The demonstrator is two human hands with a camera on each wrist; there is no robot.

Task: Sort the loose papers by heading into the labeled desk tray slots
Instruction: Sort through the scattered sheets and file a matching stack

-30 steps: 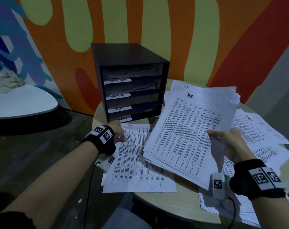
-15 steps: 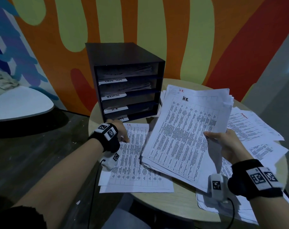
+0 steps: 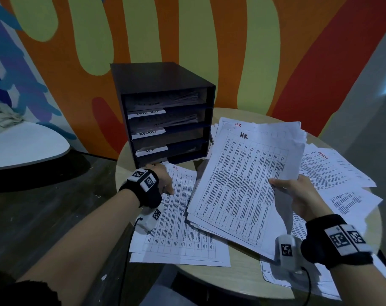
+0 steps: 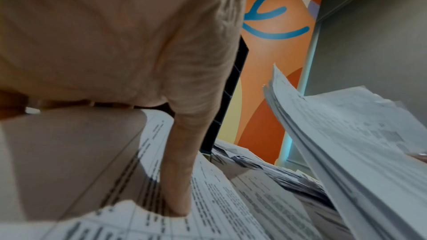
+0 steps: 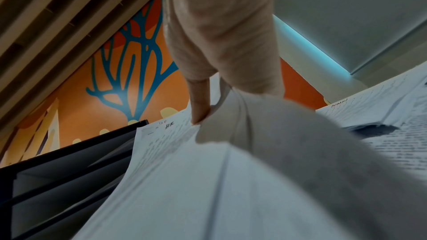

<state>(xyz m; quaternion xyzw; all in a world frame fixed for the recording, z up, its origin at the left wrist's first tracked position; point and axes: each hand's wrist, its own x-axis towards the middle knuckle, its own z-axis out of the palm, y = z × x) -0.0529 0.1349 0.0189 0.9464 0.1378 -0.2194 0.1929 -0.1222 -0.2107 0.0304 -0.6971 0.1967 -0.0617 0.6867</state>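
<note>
My right hand grips a thick stack of papers headed "HR", thumb on top, and holds it tilted above the table. In the right wrist view the thumb pinches the stack's edge. My left hand rests at the top left corner of a flat "HR" sheet. Its thumb presses straight down on that sheet; its fingers are hidden behind the hand. The dark desk tray stands just beyond, with slot labels "ADMIN" and "H.R".
More loose papers, one marked "ADMIN", spread over the right side of the round wooden table. The tray's upper two slots hold papers. A white table stands at the left, a painted wall behind.
My left hand has slid a little to the right, so its thumb now lies on the flat sheet. The right hand keeps the stack in about the same place.
</note>
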